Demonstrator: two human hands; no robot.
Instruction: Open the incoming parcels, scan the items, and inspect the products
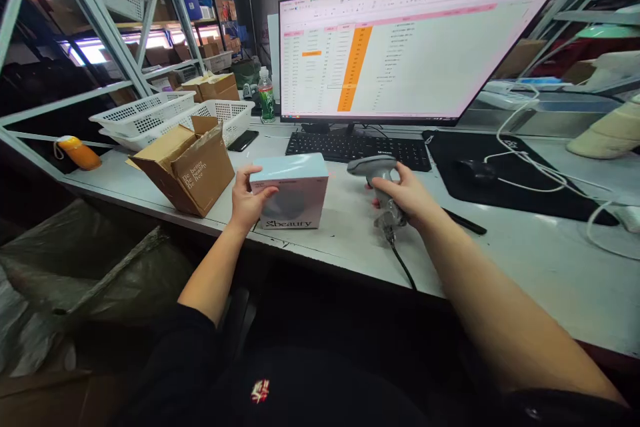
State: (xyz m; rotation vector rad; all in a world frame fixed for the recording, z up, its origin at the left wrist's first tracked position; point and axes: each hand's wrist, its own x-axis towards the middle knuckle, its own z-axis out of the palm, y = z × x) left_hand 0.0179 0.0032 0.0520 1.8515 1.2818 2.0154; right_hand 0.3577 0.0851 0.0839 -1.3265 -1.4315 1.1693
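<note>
My left hand (247, 199) grips the left side of a small pale blue and white product box (293, 190) that stands on the white desk (530, 260) near its front edge. My right hand (407, 195) is wrapped round the handle of a grey barcode scanner (377, 173), whose head points left toward the box. A black cable runs from the scanner down over the desk edge.
An open brown cardboard box (185, 167) lies left of the product box. White plastic baskets (165, 113), a black phone (243, 141) and a green bottle (266, 96) stand behind. A keyboard (357, 145), a monitor showing a spreadsheet (400, 47), a mouse (475, 170) on a black mat and white cables sit further back.
</note>
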